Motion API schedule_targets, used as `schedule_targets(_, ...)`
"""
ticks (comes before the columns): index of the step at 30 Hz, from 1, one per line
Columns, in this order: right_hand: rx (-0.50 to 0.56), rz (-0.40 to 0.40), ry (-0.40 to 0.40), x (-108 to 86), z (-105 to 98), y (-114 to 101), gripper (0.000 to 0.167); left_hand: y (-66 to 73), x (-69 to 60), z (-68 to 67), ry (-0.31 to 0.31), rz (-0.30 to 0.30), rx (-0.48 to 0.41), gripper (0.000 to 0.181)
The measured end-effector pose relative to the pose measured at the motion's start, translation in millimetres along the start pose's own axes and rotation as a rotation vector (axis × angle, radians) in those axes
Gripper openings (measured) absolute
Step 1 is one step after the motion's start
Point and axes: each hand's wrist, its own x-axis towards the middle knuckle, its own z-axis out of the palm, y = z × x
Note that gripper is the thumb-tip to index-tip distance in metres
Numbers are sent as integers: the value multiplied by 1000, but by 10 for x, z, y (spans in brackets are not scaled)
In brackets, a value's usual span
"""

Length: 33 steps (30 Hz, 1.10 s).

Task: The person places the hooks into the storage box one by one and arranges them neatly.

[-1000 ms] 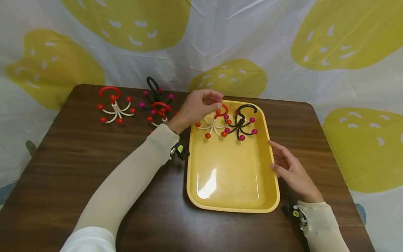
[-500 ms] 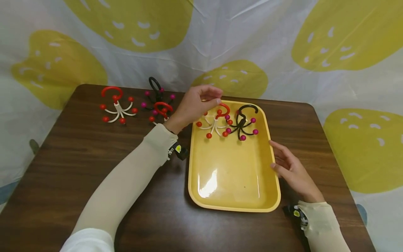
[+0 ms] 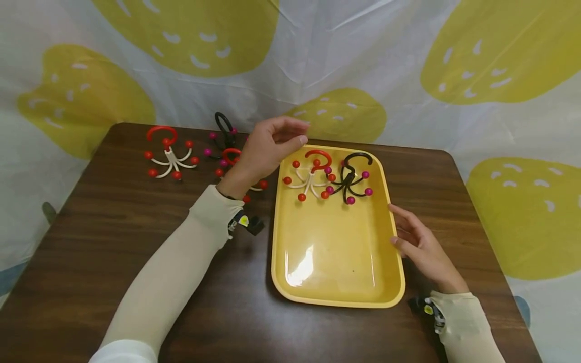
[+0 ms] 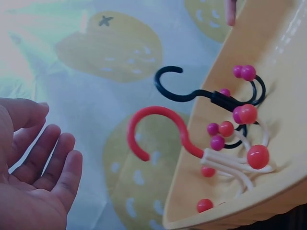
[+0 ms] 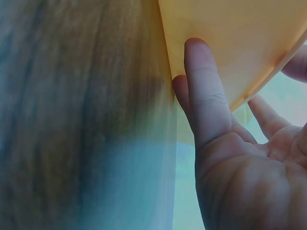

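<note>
My left hand [image 3: 265, 148] hovers off the far left corner of the yellow tray [image 3: 336, 297], fingers loosely bent and holding nothing. In the left wrist view it is apart from the red-and-white claw hanging hook [image 4: 206, 155]. That hook stands in the tray's far end, its red crook up, beside a black claw hanging hook [image 3: 348, 176] with pink ball tips. My right hand [image 3: 424, 247] touches the tray's right side. In the right wrist view its fingers [image 5: 206, 91] lie nearly straight along the outer wall, with the thumb by the rim.
Left of the tray, on the brown table [image 3: 118, 227], stand another red-and-white hook [image 3: 170, 156] and a black one [image 3: 224, 133]. A further red-and-white hook [image 3: 231, 155] is partly hidden behind my left hand. A patterned cloth [image 3: 327, 60] hangs behind the table.
My left hand has drawn back left and slightly up from the red-and-white hook in the tray, baring its red crook. My right hand has stayed at the tray's side.
</note>
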Motion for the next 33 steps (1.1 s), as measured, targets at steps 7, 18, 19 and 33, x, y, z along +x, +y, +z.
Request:
schedule_targets(7, -5, 6, -1, 25, -4, 31, 66, 91, -93, -142, 43, 39, 22, 26)
schedule_targets(18, -1, 8, -6, 39, -3, 31, 66, 150, -226, -418, 126, 49, 74, 26)
schedule_targets(19, -1, 8, -6, 39, -2, 30, 66, 150, -241, -447, 136, 48, 78, 26)
schedule_targets(33, 46, -11, -18, 12, 54, 9, 67, 27, -515, -909, 264, 26, 155, 24)
